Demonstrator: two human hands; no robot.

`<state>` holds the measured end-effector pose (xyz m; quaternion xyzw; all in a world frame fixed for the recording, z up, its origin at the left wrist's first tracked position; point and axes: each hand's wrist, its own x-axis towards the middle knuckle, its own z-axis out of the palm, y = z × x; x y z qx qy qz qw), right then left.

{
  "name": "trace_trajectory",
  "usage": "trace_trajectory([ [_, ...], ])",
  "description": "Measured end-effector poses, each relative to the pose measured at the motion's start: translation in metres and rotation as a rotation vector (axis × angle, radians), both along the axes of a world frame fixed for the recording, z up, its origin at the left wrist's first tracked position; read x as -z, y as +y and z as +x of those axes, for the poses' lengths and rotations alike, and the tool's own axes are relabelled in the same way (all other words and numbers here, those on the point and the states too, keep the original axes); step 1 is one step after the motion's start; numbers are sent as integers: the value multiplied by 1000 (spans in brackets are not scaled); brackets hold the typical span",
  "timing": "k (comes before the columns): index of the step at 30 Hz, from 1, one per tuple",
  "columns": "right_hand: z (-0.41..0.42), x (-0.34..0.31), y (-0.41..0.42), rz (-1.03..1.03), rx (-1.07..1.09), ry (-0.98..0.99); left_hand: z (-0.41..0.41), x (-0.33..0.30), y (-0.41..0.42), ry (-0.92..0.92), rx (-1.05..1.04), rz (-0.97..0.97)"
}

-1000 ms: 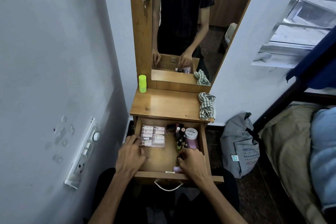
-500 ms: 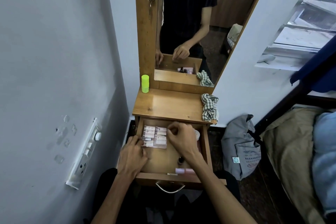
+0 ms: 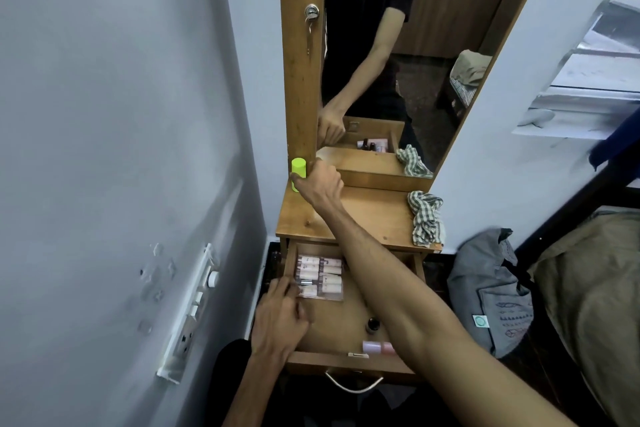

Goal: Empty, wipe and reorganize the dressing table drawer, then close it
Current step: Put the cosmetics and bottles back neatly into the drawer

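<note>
Nearest me, my left hand (image 3: 280, 319) rests on the left edge of the open drawer (image 3: 346, 362), its fingertips touching the clear tray of pink tubes (image 3: 320, 276); the fingers lie loosely bent and hold nothing that I can make out. The tray sits just ahead of that hand, at the drawer's back left. Under my right forearm, toward the drawer front, a small dark bottle (image 3: 373, 324) and a pink tube (image 3: 377, 347) remain. The rest of the drawer is hidden by the arm.

Change noted: half a second ago my right hand (image 3: 320, 184) was down in the drawer among the bottles; it has now travelled up and across to the far left of the desk (image 3: 374, 215), beside the green bottle (image 3: 298, 173). Its fingers are curled, but whether they hold anything I cannot tell. Judgement: emptying is under way, not finished.

Well to the right of that hand lies the checked cloth (image 3: 426, 218), seemingly not yet in use for wiping.
</note>
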<state>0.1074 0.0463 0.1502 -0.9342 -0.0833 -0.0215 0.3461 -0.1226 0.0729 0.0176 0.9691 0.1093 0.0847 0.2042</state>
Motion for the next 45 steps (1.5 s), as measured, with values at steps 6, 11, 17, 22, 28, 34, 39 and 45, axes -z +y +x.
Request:
trace_trajectory([
  [6,12,-1,17,-34,36,-14,1,0,1,7,-7,3],
  [11,16,-1,18,-94,21,-28,1,1,1,-1,-10,-5],
  [17,14,-1,13,-81,11,-48,1,0,2,-9,-5,-4],
  [22,-2,7,-2,32,21,-93,2,-1,3,-18,2,8],
  [28,-52,6,-46,191,-62,-178,1,-3,1,-57,5,-9],
  [34,-108,24,-102,178,-147,-152,-2,-5,4,-86,33,20],
  [39,-147,51,-147,42,-103,-54,-1,-3,3,-77,39,31],
  [45,-170,72,-171,-128,-99,-14,0,-3,1,-22,22,46],
])
